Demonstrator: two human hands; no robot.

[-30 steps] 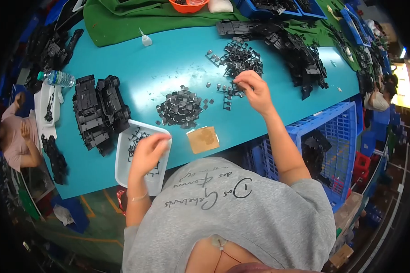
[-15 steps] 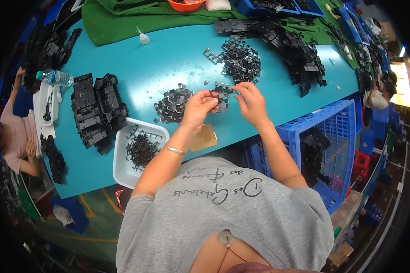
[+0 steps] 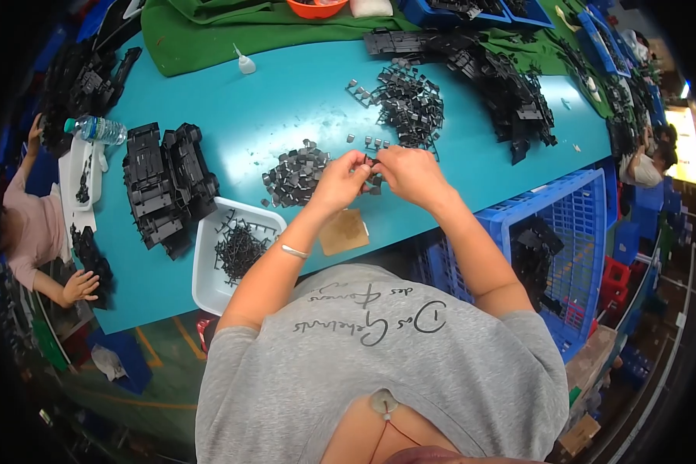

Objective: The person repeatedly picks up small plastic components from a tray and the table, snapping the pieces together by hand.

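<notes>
Over the middle of the teal table, my left hand (image 3: pixel 343 182) pinches a small black plastic part (image 3: pixel 368 161). Fingers bent, my right hand (image 3: pixel 411 175) meets it there and grips the same part, which is mostly hidden by the fingertips. Just left of my hands lies a pile of small black plastic pieces (image 3: pixel 295 175). Beyond them is a larger heap of similar black pieces (image 3: pixel 411 104), with a few loose ones beside my fingers. A white tray (image 3: pixel 203 267) near my left forearm holds thin black plastic parts (image 3: pixel 241 249).
Black moulded chassis parts (image 3: pixel 162 182) stand at the left, more (image 3: pixel 503 85) at the far right. A blue crate (image 3: pixel 549 199) is beside my right arm. A brown square pad (image 3: pixel 343 232), a dropper bottle (image 3: pixel 245 63) and a water bottle (image 3: pixel 100 131) lie about. Another person's hand (image 3: pixel 80 287) is far left.
My right hand has moved left and closed in against my left hand at the small part. The other person's hand at the far left has moved outward.
</notes>
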